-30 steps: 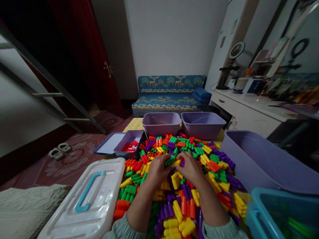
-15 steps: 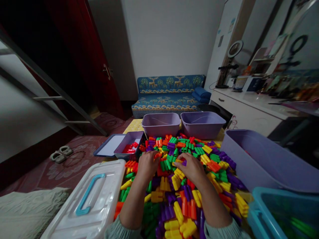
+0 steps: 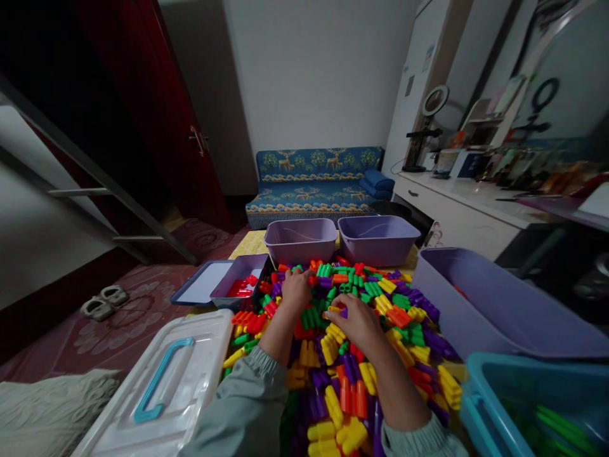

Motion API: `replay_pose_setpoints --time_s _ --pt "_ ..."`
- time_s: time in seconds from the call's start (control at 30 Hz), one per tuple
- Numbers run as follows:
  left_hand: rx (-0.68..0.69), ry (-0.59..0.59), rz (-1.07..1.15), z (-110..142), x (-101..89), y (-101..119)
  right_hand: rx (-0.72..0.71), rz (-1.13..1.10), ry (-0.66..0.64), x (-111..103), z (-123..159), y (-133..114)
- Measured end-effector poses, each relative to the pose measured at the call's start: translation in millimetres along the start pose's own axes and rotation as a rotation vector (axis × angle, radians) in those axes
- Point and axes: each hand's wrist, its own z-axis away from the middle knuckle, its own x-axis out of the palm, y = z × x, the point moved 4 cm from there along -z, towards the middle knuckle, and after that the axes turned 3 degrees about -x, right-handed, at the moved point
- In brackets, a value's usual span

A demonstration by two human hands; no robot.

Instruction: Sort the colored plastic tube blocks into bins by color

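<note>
My right hand (image 3: pixel 354 315) is closed over the middle of a pile of plastic building blocks, pinching a yellow building block (image 3: pixel 335 310). Beneath its fingers shows a bit of purple; whether that is held too I cannot tell. Farther out, my left hand (image 3: pixel 295 289) reaches over the far left part of the pile, its fingers bent and apart. An orange-red block (image 3: pixel 312 280) lies right beside its fingertips. Green blocks (image 3: pixel 311 317) are between the two hands. Orange blocks (image 3: pixel 353 398) and yellow blocks (image 3: pixel 333 407) cover the near side.
Two purple bins (image 3: pixel 301 242) (image 3: pixel 378 244) stand behind the pile, and a longer purple bin (image 3: pixel 476 304) is at right. A blue bin (image 3: pixel 490 381) holds green pieces. Left are a small box (image 3: pixel 223 289) with red pieces and a white lid (image 3: pixel 190 362) with a blue handle.
My left hand drew away from my right, first leftward, then forward to the far part of the pile. My right hand keeps the yellow block near the same spot.
</note>
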Motion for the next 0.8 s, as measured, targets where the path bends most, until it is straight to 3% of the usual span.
replay_pose_setpoints --time_s 0.13,0.23,0.33,0.4,0.5,0.6,0.7,0.8 --pt "0.029 0.094 0.245 13 -14.2 -4 0.018 0.011 -0.003 -1 1 -3" --pt "-0.013 0.141 0.779 28 -17.5 0 0.026 0.011 -0.002 -4 0 -4" --pt "-0.203 -0.065 1.432 46 -0.5 7 0.015 -0.009 0.078 -9 -1 -2" --pt "-0.318 -0.217 1.676 57 8.9 13 0.013 -0.072 0.143 -12 -2 0" --pt "-0.408 -0.294 1.795 69 10.0 15 0.024 -0.342 0.122 -8 -3 -1" --pt "-0.383 -0.343 1.779 73 5.0 18 0.032 -0.644 0.001 -1 -3 -7" --pt "-0.351 -0.423 1.731 76 4.0 21 0.043 -0.668 0.012 -2 -3 -10" --pt "-0.373 -0.406 1.73 76 4.4 19 0.108 -0.609 0.16 -9 -2 -3"
